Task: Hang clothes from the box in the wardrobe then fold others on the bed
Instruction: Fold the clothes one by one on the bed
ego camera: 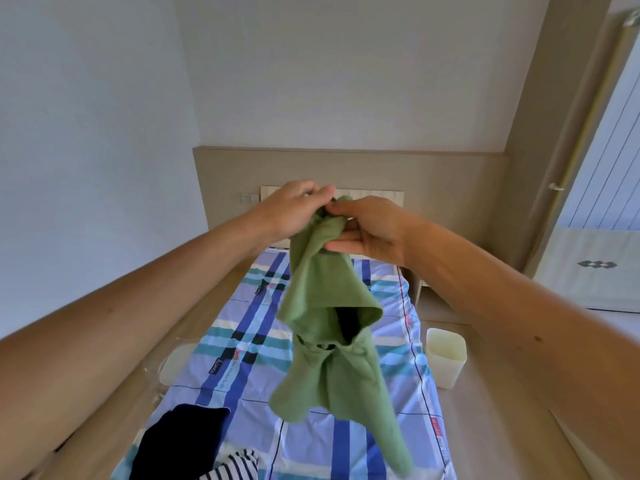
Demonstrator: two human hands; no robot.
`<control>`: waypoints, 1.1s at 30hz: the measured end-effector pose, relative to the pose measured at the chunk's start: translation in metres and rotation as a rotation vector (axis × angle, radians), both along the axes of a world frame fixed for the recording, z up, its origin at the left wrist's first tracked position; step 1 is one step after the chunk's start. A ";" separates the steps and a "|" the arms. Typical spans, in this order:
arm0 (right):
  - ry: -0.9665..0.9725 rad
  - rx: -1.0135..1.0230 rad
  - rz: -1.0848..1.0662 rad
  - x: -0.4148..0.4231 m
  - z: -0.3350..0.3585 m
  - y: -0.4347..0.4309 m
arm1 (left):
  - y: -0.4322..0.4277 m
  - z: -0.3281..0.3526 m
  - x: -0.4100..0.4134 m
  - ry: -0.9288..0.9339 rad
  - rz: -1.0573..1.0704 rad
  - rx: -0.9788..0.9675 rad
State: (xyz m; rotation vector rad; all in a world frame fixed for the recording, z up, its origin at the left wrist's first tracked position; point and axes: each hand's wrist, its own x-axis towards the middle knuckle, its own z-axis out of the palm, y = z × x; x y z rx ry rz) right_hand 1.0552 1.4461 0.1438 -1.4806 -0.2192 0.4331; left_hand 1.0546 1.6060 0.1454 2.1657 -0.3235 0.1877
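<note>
Fingers (322,195) of my left hand (294,209) curl round the bunched top of the green garment (325,341). My right hand (370,230) pinches the same bunch, its lower fingers straighter beneath. The garment hangs in the air above the blue checked bed (391,341). A navy garment (176,441) and a striped top (232,467) lie at the bed's near end, and a pale bin (445,355) stands beside it.
</note>
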 end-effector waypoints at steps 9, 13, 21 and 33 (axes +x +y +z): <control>-0.782 -0.241 -0.213 0.009 -0.016 -0.010 | 0.014 -0.013 -0.015 -0.072 -0.209 0.029; -0.860 -0.337 -0.028 0.018 -0.028 -0.021 | 0.024 -0.008 -0.013 -0.073 -0.279 0.037; -0.638 -0.491 0.072 0.049 -0.075 -0.009 | 0.061 -0.066 0.028 -0.016 -0.198 0.305; -0.481 -0.546 -0.071 0.073 -0.157 -0.019 | 0.071 -0.146 0.055 -0.239 -0.061 0.442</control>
